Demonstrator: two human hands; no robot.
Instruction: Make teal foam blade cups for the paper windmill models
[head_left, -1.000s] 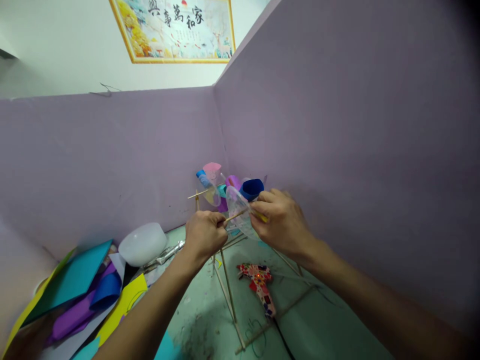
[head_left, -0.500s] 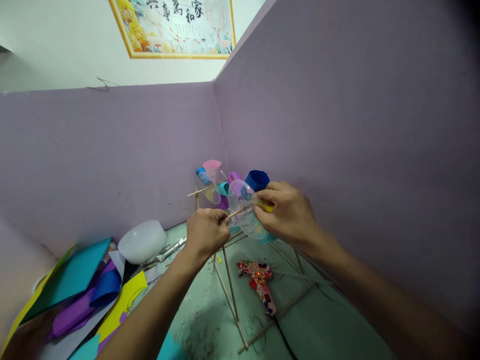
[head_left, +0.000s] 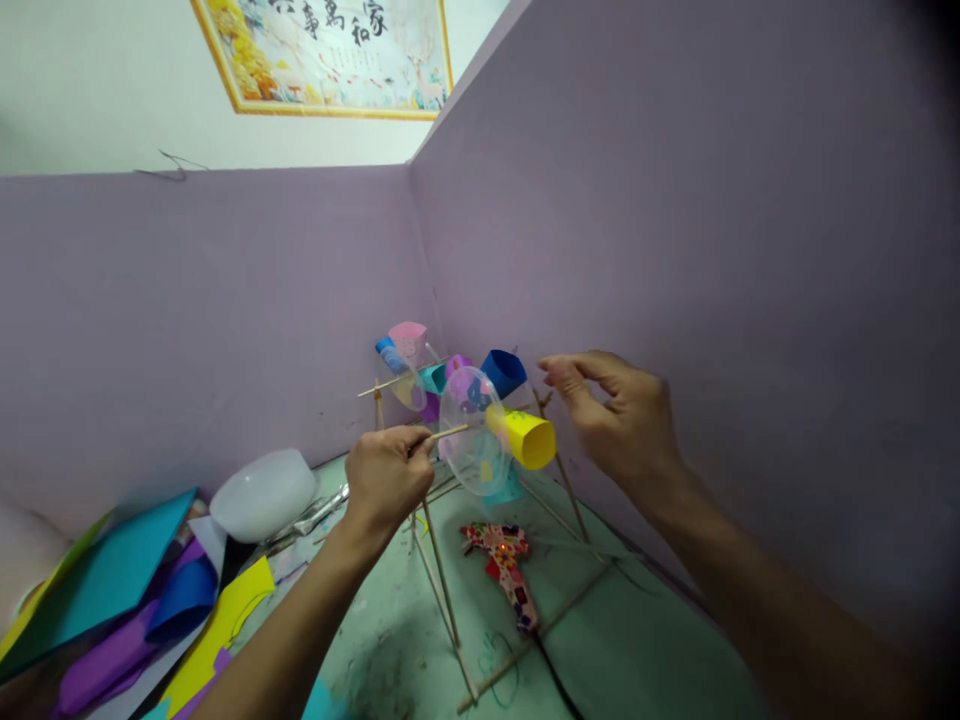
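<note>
My left hand [head_left: 386, 478] is closed on the end of a thin wooden stick [head_left: 442, 433] that runs through a clear plastic disc [head_left: 469, 443]. Coloured paper cups ring the disc: a yellow cup [head_left: 525, 437] in front, a blue cup [head_left: 502, 372] above, a pink cup [head_left: 407, 338] behind. The wheel rests on a frame of wooden sticks [head_left: 442, 590]. My right hand [head_left: 619, 415] hovers just right of the yellow cup, fingers loosely curled and apart, holding nothing.
A patterned glue gun [head_left: 504, 567] lies on the green table under the wheel. At the left lie a white bowl [head_left: 262, 494] and sheets of coloured paper [head_left: 112, 590]. Purple partition walls [head_left: 675, 250] close in behind and on the right.
My right hand has let go of the yellow cup and pulled back to the right. The wheel has turned, bringing the yellow cup to the front. My left hand still grips the stick.
</note>
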